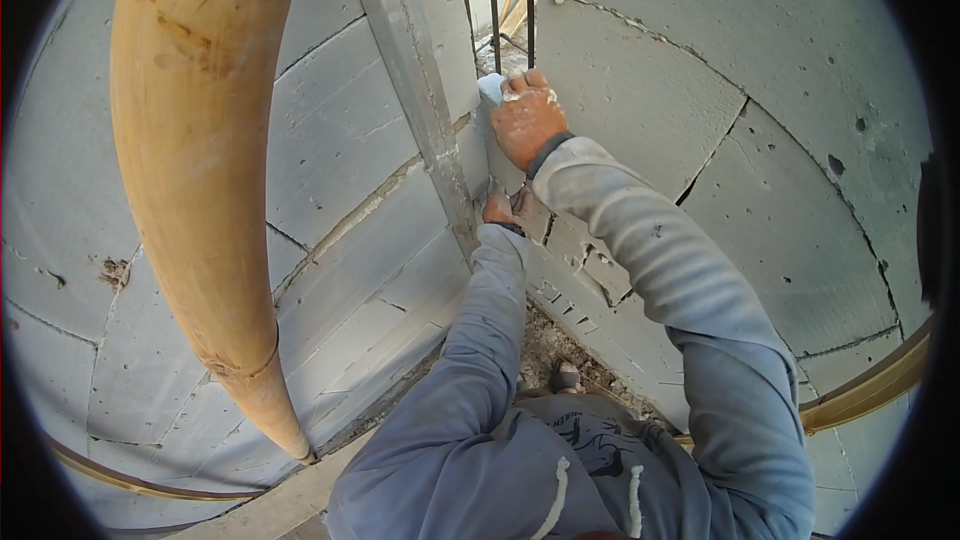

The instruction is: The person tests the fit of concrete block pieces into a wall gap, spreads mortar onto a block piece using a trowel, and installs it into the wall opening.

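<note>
My right hand (528, 122) is raised at the narrow gap in the block wall, its fingers curled over and dusted with white. A small pale bluish-white piece (491, 88) shows at its left side; most of it is hidden, so its kind is unclear. Below, my left hand (507, 206) is closed near the lower edge of a narrow grey slab (503, 162) between the two hands. Whatever its fingers grip is hard to make out. Right of both hands stands the grey block wall (640, 100).
A thick round wooden pole (195, 160) rises at the left. Dark vertical bars (530, 25) stand in the gap above my hands. A grey upright board (415, 70) runs down the left wall (340, 130). Rubble (575, 350) covers the floor, and a wooden strip (870, 390) curves at right.
</note>
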{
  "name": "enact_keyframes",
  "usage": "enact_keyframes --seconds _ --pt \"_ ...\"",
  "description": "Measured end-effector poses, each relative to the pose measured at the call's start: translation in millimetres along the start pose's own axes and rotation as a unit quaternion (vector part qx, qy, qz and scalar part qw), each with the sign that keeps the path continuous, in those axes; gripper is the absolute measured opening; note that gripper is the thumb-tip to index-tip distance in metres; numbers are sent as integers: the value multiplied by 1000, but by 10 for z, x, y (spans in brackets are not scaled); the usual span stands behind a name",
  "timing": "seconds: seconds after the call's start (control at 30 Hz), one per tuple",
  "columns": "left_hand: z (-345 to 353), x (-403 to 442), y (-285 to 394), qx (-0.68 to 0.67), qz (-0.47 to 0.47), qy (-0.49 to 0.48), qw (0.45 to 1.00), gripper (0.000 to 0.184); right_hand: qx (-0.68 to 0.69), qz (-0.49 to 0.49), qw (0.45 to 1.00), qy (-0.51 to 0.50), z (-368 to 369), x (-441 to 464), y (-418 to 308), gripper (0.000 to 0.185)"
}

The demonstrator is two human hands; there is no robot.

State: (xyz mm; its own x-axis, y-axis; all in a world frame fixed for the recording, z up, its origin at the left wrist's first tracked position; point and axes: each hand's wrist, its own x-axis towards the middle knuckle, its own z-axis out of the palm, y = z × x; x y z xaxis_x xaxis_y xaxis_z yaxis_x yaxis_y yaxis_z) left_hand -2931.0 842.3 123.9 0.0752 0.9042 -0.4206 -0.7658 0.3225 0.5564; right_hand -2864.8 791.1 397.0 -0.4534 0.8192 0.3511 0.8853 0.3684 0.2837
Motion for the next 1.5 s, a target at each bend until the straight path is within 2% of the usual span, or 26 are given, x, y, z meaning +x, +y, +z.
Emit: enact_keyframes --seconds 0.03,0.07,0.1,0.17,0.27,0.5,0.6,0.67,0.7,0.77,0.8,1.0,1.1,1.13,1.17,1.2,1.23,1.33,1.43,1.5 --pt "74 -62 71 -18 -13 27 999 36 -55 -25 998 -10 14 32 7 18" --pt "165 -124 120 -129 -53 88 986 35 -109 -51 993 -19 25 62 18 18" --pt "181 -131 117 -131 -53 89 986 35 -109 -53 992 -19 33 80 34 18" --pt "202 -146 115 -151 9 51 987 32 -149 -86 985 -11 52 113 65 19" --pt "280 -270 180 -173 17 68 982 28 -129 -89 986 -59 -13 165 70 21" --pt "260 -194 127 -214 42 71 973 26 -130 -97 984 -72 136 272 151 20" --pt "245 -155 90 -269 47 106 956 28 -79 -113 989 -54 250 292 203 19" --pt "119 -18 57 -289 51 26 956 27 -64 -126 990 -11 338 294 204 19" --pt "129 1 54 -290 53 27 955 27 -63 -128 990 -11 335 295 194 19" --pt "156 42 53 -168 104 61 978 26 -43 -98 994 -24 324 303 169 19" --pt "196 0 80 -169 105 62 978 26 -44 -100 994 -23 318 310 157 19" --pt "166 86 132 -301 77 73 948 26 -5 -95 995 -24 415 360 157 19" --pt "201 6 174 -219 83 106 966 26 19 -82 996 -38 406 393 147 20" --pt "190 -32 170 -80 170 122 975 26 38 -69 995 -62 382 409 144 21" --pt "180 -70 171 61 253 134 956 27 56 -55 993 -85 354 429 148 22" --pt "173 -110 173 199 330 142 912 29 56 -52 994 -84 351 449 161 22" --pt "158 -154 167 330 399 147 843 32 64 -54 994 -76 352 466 164 22" --pt "159 -223 181 447 443 150 762 39 91 -43 990 -95 251 569 152 22" --pt "204 -239 191 386 400 138 820 44 113 -19 982 -150 173 661 188 24" --pt "236 -287 228 474 373 180 777 47 123 5 973 -194 231 778 191 27"
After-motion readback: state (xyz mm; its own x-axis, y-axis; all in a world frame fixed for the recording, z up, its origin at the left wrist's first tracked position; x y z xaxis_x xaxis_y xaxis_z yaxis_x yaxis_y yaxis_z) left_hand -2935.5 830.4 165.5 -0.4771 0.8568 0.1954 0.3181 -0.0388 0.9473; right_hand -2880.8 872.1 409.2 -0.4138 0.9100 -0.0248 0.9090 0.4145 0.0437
